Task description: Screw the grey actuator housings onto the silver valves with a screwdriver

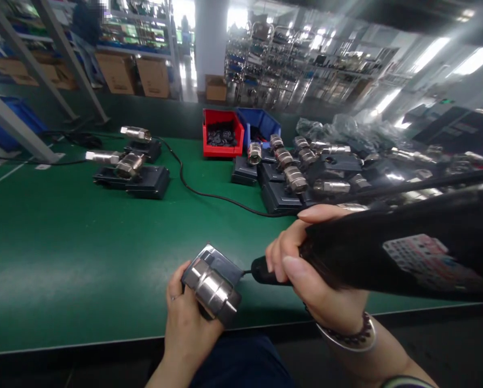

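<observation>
My left hand is wrapped round a valve unit, a dark grey box with a shiny metal valve body on it, held near the front edge of the bench. My right hand grips a black electric screwdriver lying almost level, its thick body toward the right. From its black nose a thin bit reaches the right side of the grey box. Whether a screw sits at the bit's tip is too small to tell.
Similar valve units stand at the left, and many more crowd the right. A red bin of small black parts and a blue bin are at the back. A black cable crosses the green bench. Clear plastic bags lie behind.
</observation>
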Available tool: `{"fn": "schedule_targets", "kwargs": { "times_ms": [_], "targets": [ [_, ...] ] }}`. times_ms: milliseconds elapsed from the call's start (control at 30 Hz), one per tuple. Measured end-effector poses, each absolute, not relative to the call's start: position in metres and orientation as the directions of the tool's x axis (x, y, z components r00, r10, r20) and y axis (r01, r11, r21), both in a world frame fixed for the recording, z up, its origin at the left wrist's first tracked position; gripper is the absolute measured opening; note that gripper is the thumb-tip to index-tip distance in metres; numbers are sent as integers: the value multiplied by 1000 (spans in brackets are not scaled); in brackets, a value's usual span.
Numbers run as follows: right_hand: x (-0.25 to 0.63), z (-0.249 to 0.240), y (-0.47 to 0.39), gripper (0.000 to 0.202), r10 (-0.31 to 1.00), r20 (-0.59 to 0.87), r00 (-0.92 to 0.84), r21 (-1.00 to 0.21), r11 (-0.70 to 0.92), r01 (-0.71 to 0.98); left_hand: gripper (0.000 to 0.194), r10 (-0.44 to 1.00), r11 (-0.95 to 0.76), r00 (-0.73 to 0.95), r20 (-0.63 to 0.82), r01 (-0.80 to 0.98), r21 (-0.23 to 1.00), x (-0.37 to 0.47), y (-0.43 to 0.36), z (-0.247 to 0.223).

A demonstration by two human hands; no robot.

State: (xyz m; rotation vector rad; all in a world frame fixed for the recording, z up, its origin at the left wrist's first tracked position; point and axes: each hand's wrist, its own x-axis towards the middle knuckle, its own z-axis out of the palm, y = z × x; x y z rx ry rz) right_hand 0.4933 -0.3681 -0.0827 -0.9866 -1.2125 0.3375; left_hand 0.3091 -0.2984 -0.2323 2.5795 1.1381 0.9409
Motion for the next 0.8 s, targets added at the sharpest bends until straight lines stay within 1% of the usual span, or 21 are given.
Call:
{"fn": "schedule_targets", "kwargs": {
  "times_ms": [133, 300, 367, 467, 533, 633, 667, 700, 733, 800],
  "targets": [
    [490, -78, -358, 39, 716, 630, 300, -776, 583, 240, 61, 717, -691, 487, 499, 588, 419, 311, -300, -229],
    [486, -77, -348, 33, 749, 601, 279, -799, 559, 221, 69, 750, -660, 467, 469, 586, 470, 312, -303, -226],
    [486, -78, -346, 34, 764, 595, 248, -803, 558, 208, 72, 763, -644, 446, 468, 582, 496, 313, -303, -224],
    [489, -82, -344, 41, 791, 586, 174, -810, 564, 160, 74, 782, -623, 430, 452, 582, 523, 317, -305, -220],
    [493, -83, -343, 45, 803, 588, 101, -809, 580, 94, 75, 797, -604, 425, 430, 580, 546, 318, -307, -218],
    [500, -75, -345, 39, 820, 573, -10, -820, 573, 5, 75, 815, -580, 403, 417, 579, 573, 319, -311, -218],
    [502, -69, -347, 35, 821, 571, -8, -821, 571, -7, 76, 821, -571, 395, 412, 586, 575, 319, -313, -220],
    [504, -61, -348, 31, 817, 576, 29, -817, 577, -6, 76, 828, -560, 388, 404, 596, 575, 318, -315, -221],
    [505, -52, -349, 30, 799, 594, 95, -802, 597, -2, 78, 835, -549, 384, 393, 606, 576, 318, -317, -223],
    [503, -32, -348, 29, 765, 600, 234, -794, 605, 58, 82, 854, -521, 376, 361, 612, 595, 318, -320, -226]
  ]
}}
